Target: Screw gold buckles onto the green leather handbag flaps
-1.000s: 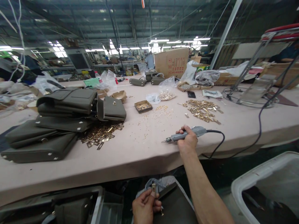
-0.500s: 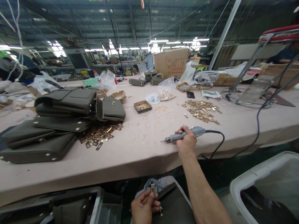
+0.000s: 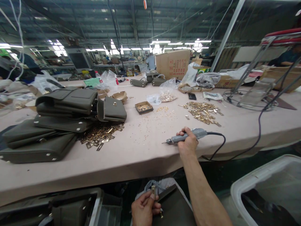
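Observation:
My right hand (image 3: 187,143) rests on the table's front edge, wrapped round a grey electric screwdriver (image 3: 185,136) whose tip points left and whose black cord (image 3: 219,142) loops off to the right. Below the table edge, my left hand (image 3: 144,211) pinches a small gold metal buckle plate (image 3: 153,191) upright between thumb and fingers, above a dark olive bag piece (image 3: 175,207) on my lap.
Stacked olive leather bags (image 3: 58,119) lie at the left with a pile of brass fittings (image 3: 101,135) beside them. More gold hardware (image 3: 203,111), a small box of screws (image 3: 144,107) and a cardboard box (image 3: 172,63) sit further back. A white bin (image 3: 268,191) stands lower right.
Almost nothing has moved; the view shifted slightly and both hands keep their hold in the same places.

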`<action>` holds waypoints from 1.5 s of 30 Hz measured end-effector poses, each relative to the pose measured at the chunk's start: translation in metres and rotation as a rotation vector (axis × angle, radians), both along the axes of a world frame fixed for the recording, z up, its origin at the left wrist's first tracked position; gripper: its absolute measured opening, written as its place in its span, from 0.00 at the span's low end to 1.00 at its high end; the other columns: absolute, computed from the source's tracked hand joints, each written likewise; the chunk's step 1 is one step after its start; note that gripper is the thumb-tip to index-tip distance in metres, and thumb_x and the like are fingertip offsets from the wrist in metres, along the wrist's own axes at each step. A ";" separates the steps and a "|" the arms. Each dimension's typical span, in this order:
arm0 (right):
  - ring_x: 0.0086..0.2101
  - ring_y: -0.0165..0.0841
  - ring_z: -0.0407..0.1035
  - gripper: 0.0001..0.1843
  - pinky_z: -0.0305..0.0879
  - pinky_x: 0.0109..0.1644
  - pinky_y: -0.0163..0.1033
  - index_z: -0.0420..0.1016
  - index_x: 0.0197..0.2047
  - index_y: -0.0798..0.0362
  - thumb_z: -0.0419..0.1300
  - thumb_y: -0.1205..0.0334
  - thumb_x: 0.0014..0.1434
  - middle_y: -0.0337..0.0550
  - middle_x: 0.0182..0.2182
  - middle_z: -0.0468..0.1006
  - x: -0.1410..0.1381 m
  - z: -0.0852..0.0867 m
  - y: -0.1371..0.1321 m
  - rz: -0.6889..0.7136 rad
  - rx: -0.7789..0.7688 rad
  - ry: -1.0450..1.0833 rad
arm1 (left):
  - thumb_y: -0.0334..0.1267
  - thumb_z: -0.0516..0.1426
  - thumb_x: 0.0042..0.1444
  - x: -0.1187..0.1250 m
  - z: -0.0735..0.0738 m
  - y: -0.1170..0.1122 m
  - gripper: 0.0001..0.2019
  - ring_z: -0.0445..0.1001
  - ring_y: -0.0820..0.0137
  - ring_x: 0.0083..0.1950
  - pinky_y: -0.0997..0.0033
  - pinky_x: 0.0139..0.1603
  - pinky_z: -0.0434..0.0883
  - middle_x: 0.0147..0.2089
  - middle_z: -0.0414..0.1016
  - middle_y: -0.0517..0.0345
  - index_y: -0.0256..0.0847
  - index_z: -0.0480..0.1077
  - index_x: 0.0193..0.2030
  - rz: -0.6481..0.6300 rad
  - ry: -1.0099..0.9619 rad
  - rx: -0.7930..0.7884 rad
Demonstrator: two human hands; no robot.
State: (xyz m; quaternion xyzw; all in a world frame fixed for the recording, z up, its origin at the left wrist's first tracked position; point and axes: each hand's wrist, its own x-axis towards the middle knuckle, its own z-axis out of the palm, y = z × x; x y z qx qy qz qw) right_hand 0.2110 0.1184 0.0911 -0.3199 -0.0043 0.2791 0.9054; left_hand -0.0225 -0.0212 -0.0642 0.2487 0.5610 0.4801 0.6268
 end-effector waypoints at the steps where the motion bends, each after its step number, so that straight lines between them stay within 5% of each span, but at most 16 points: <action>1: 0.22 0.24 0.63 0.17 0.71 0.27 0.34 0.67 0.33 0.54 0.73 0.66 0.46 0.32 0.26 0.71 0.000 0.000 0.000 -0.001 0.002 -0.005 | 0.58 0.76 0.30 0.000 0.000 0.000 0.34 0.77 0.65 0.20 0.70 0.17 0.76 0.27 0.82 0.44 0.29 0.79 0.36 0.000 -0.001 0.000; 14: 0.23 0.26 0.63 0.16 0.70 0.26 0.34 0.69 0.33 0.54 0.71 0.69 0.45 0.34 0.26 0.72 -0.001 0.003 -0.002 -0.026 0.006 0.024 | 0.58 0.76 0.30 0.000 0.005 -0.001 0.34 0.77 0.66 0.20 0.71 0.17 0.76 0.27 0.82 0.44 0.29 0.79 0.36 -0.002 0.003 -0.002; 22: 0.22 0.25 0.61 0.14 0.69 0.26 0.33 0.67 0.33 0.54 0.69 0.69 0.46 0.33 0.25 0.69 0.000 0.008 -0.003 0.010 0.029 0.049 | 0.54 0.76 0.33 -0.002 -0.005 0.002 0.31 0.77 0.65 0.21 0.69 0.18 0.76 0.29 0.82 0.43 0.29 0.79 0.37 -0.019 -0.013 -0.001; 30: 0.23 0.23 0.59 0.15 0.68 0.30 0.32 0.66 0.34 0.53 0.70 0.68 0.48 0.32 0.28 0.67 -0.025 0.022 -0.065 0.283 0.100 -0.152 | 0.32 0.66 0.50 0.001 0.024 -0.002 0.14 0.82 0.65 0.26 0.72 0.27 0.81 0.35 0.84 0.38 0.24 0.79 0.42 -0.110 -0.029 -0.034; 37: 0.22 0.26 0.60 0.13 0.65 0.30 0.36 0.71 0.37 0.52 0.71 0.66 0.50 0.33 0.25 0.68 -0.091 -0.006 -0.120 0.463 -0.074 -0.354 | 0.24 0.58 0.57 0.003 0.034 -0.003 0.10 0.83 0.66 0.29 0.73 0.29 0.81 0.38 0.83 0.38 0.22 0.78 0.44 -0.119 -0.060 -0.078; 45: 0.21 0.28 0.63 0.07 0.65 0.30 0.38 0.75 0.35 0.52 0.69 0.66 0.55 0.36 0.25 0.70 -0.123 -0.033 -0.129 0.509 -0.098 -0.543 | 0.27 0.61 0.58 0.000 0.035 -0.003 0.10 0.84 0.65 0.29 0.74 0.28 0.81 0.37 0.83 0.39 0.23 0.78 0.44 -0.128 -0.071 -0.051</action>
